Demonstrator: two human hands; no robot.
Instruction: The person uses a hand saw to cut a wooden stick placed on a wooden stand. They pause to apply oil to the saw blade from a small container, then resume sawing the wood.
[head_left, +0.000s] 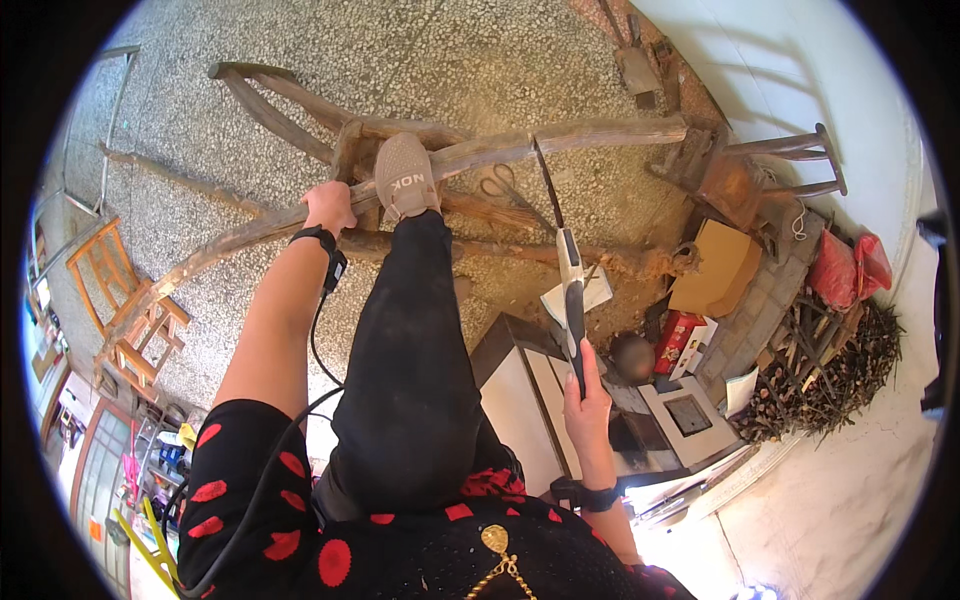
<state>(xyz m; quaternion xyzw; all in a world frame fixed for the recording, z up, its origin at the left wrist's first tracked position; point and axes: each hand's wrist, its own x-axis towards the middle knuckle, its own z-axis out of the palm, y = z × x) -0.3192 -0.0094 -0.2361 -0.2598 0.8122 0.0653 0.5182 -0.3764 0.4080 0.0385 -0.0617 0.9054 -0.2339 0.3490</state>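
A long, bent wooden pole (622, 133) lies crosswise in front of me. My left hand (328, 206) grips it, and beside that hand my shoe (403, 169) presses on the wood. In my right hand (587, 409) is the grey and black handle of a hand saw (574, 300). Its narrow dark blade (550, 187) reaches away from me, and the tip end meets the pole at a dark cut line. How deep the cut goes I cannot tell. Beneath the pole near my shoe stands a rough timber support (346, 150), partly hidden by my foot.
Scissors (499, 184) and more branches (480, 246) lie on the pebbled floor. A wooden chair (135, 315) stands left, a small stool (731, 180) at the pole's right end. On the right are a cardboard piece (716, 266), a red box (679, 341), and a firewood pile (825, 367).
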